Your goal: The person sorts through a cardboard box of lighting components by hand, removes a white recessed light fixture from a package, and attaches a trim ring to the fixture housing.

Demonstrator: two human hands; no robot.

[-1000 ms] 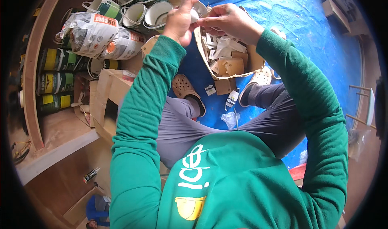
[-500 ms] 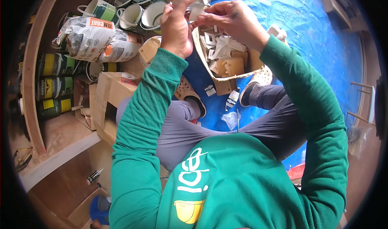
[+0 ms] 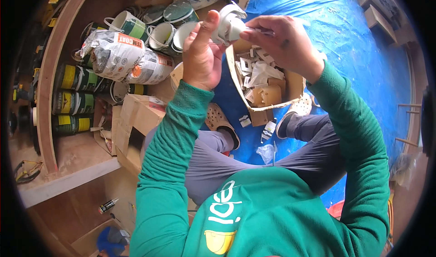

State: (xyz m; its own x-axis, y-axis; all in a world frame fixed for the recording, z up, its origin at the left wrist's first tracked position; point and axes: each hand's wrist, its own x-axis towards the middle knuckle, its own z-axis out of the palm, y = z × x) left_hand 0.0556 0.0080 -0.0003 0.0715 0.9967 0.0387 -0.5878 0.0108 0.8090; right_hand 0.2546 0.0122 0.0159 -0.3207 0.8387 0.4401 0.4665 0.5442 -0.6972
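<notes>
Up in front of me, a white round plastic fitting (image 3: pixel 230 26) with a raised rim and a curled edge is held between both hands. My left hand (image 3: pixel 203 53) grips its left side, thumb up, with the fingers mostly hidden behind it. My right hand (image 3: pixel 282 38) pinches the fitting's right side between thumb and fingers, and a thin pale piece shows at those fingers. Below the hands stands an open cardboard box (image 3: pixel 271 106) with white plastic pieces, small brown cartons and a crumpled clear bag in it.
A blue tarp (image 3: pixel 345 71) covers the floor. Shelves at left hold paint buckets (image 3: pixel 72 102); white-grey sacks (image 3: pixel 120 53) lie beside open pails (image 3: pixel 161 35). A cardboard carton (image 3: pixel 136 116) is by my left knee. Small packets (image 3: pixel 268 131) lie between my feet.
My hands and the fitting sit slightly lower and further right in view, as the whole scene has shifted too. The fitting is turned so more of its round body shows.
</notes>
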